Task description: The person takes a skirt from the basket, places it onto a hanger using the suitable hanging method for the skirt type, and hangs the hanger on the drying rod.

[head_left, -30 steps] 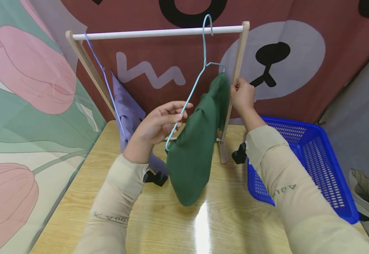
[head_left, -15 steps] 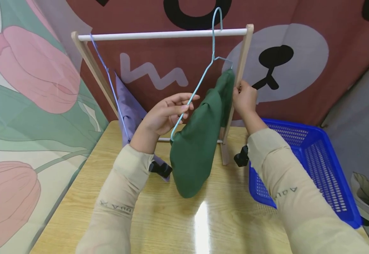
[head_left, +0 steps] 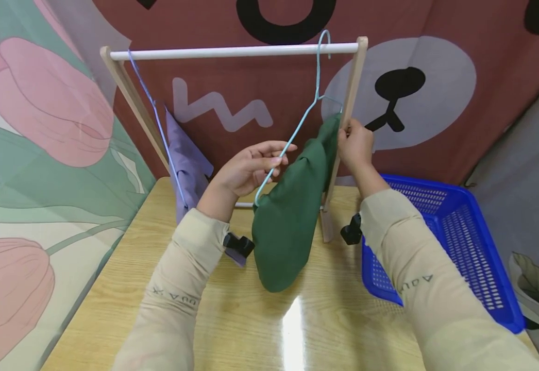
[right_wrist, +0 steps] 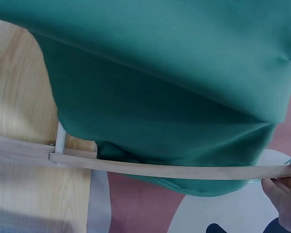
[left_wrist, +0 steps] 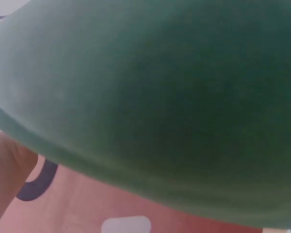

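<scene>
In the head view, my left hand [head_left: 255, 167] pinches the lower left arm of a light blue clothes hanger [head_left: 307, 111] between thumb and fingers. A green garment [head_left: 288, 221] hangs draped from this hanger, and it fills most of the left wrist view. The hanger's hook stands at the white rod [head_left: 232, 51] of a small clothes rack, near its right end; whether it bears on the rod I cannot tell. My right hand [head_left: 356, 146] grips the rack's right wooden post [head_left: 352, 87]. In the right wrist view its fingers pinch that post [right_wrist: 194, 172] beside the green garment.
A purple garment [head_left: 186, 159] hangs on a blue-violet hanger [head_left: 158, 121] at the rod's left end. To the right, a blue plastic basket [head_left: 478, 242] stands on the wooden table [head_left: 251, 319]. Patterned cloth hangs behind and to the left.
The light blue hanger and green garment have shifted right along the rod with my left hand. Its hook rose, then came down lower over the rod. My right hand stays on the post.
</scene>
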